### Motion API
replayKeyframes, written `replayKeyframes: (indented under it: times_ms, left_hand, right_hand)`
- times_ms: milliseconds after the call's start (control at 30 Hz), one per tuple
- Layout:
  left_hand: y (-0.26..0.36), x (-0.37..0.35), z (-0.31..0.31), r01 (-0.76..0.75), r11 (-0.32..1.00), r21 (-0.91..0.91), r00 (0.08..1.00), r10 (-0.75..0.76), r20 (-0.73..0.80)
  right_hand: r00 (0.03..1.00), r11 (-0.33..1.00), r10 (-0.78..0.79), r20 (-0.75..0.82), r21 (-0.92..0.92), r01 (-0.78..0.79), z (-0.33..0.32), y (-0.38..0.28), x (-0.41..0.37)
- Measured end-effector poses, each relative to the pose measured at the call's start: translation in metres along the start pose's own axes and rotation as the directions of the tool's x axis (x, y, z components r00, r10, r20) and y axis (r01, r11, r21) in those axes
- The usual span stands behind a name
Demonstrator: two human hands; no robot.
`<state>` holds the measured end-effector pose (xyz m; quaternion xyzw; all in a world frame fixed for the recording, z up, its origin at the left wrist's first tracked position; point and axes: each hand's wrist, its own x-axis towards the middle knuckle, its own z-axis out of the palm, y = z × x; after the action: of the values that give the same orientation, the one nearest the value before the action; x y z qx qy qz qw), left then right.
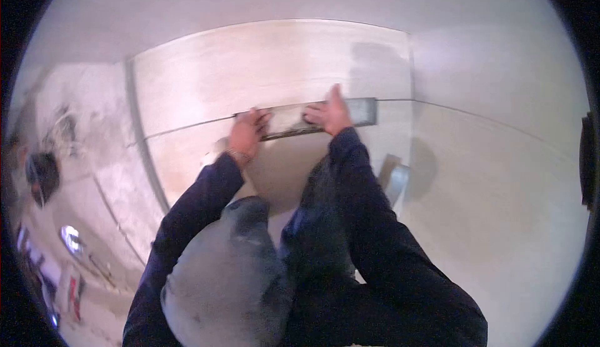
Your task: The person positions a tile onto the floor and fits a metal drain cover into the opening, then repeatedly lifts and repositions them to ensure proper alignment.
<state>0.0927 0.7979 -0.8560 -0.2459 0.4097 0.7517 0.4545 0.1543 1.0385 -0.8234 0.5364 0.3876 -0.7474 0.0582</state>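
Observation:
A narrow, flat strip (287, 120) with a dark, rough lower edge and a greyish right end lies along the joint of the pale tiled wall (250, 59) in front of me. My left hand (247, 136) is at its left part, fingers stretched over its face. Toward the right, my right hand (331, 114) rests over the strip with its thumb pointing up and fingers spread to the left. Both hands are slightly smeared by motion. The strip's middle shows between them.
Below the strip's right end, a grey flat-faced object (395, 181) stands near the wall corner. My bent knee (231, 266) is close beneath my hands. Farther left are a dark rounded object (42, 175), a bright light (70, 237) and a box with red marking (72, 291).

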Motion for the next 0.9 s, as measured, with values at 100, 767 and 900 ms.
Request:
replayKeyframes:
  times_ms: [100, 767, 900]
  left_hand:
    - [0.001, -0.004, 0.005, -0.051, 0.999, -0.005, 0.998, 0.051, 0.022]
    - [0.006, -0.002, 0.011, -0.009, 0.996, 0.089, 1.000, 0.012, -0.026]
    - [0.004, 0.001, 0.007, -0.024, 0.990, 0.140, 0.999, 0.027, -0.020]
  right_hand:
    - [0.994, 0.990, 0.027, -0.103, -0.137, -0.041, -0.002, -0.007, -0.007]
    - [0.872, 0.897, -0.137, -0.471, 0.314, 0.310, -0.057, -0.028, 0.019]
    - [0.873, 0.886, -0.154, -0.463, 0.327, 0.329, -0.062, -0.024, 0.026]
